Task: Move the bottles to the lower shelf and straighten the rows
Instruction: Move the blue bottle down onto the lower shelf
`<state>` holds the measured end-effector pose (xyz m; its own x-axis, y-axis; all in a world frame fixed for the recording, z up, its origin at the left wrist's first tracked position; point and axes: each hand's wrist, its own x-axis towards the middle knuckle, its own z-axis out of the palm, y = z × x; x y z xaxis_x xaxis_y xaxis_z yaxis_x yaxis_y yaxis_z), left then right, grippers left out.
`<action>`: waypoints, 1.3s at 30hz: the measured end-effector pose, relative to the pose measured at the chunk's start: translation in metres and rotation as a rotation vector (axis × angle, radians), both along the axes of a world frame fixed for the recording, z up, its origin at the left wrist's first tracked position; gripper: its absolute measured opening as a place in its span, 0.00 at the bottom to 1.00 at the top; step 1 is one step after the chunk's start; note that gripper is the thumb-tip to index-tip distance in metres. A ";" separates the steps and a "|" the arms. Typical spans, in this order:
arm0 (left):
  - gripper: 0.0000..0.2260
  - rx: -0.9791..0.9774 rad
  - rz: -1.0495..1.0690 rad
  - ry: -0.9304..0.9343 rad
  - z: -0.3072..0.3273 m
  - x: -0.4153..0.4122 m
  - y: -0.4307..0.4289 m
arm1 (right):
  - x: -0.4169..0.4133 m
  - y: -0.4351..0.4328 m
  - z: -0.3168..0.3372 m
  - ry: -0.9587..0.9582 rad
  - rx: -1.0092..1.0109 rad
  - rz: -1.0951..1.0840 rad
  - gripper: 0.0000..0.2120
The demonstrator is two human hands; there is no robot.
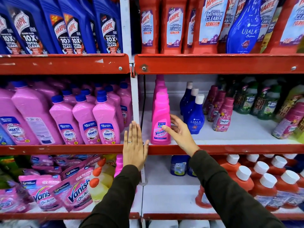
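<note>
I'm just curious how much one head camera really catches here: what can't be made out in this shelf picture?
- Head view: how many pink Vanish bottles stand behind the front one; it hides them.
- Head view: whether the right hand grips that bottle; its fingers are spread beside it.
- Head view: the yellow bottles on the lower shelf, partly hidden by the left hand and sleeve.
- Head view: the Harpic bottles' tops, cut off by the top edge.

pink vanish pouches (54,191) lie heaped bottom left.
</note>
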<state>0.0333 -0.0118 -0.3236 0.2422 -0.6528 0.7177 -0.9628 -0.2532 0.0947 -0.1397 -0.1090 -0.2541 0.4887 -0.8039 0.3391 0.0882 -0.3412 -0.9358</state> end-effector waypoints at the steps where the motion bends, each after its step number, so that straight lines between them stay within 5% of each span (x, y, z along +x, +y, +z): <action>1: 0.31 0.003 0.003 -0.003 0.001 -0.001 0.001 | -0.001 -0.001 0.002 0.016 -0.008 0.004 0.26; 6: 0.32 0.046 0.017 0.014 0.004 -0.003 0.004 | -0.013 0.001 0.011 0.184 -0.160 -0.054 0.26; 13: 0.31 0.013 -0.009 0.002 0.021 -0.014 0.013 | -0.051 0.012 0.034 0.231 -0.722 -0.537 0.20; 18: 0.32 -0.188 -0.068 -0.075 0.096 -0.037 -0.003 | -0.080 0.012 0.078 0.244 -0.926 -0.897 0.17; 24: 0.32 -0.390 -0.095 -0.173 0.196 -0.068 -0.029 | -0.117 0.001 0.156 0.127 -0.988 -1.074 0.18; 32: 0.30 -0.444 -0.061 -0.213 0.256 -0.090 -0.059 | -0.148 -0.027 0.244 0.141 -0.957 -0.916 0.25; 39: 0.27 -0.401 -0.025 -0.244 0.257 -0.089 -0.070 | -0.153 -0.055 0.269 0.244 -0.650 -0.569 0.31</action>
<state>-0.0561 -0.0815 -0.0663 0.0228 -0.3158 0.9486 -0.9743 -0.2198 -0.0498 -0.2928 -0.1641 0.0153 0.1927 -0.6317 0.7509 -0.4321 -0.7417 -0.5130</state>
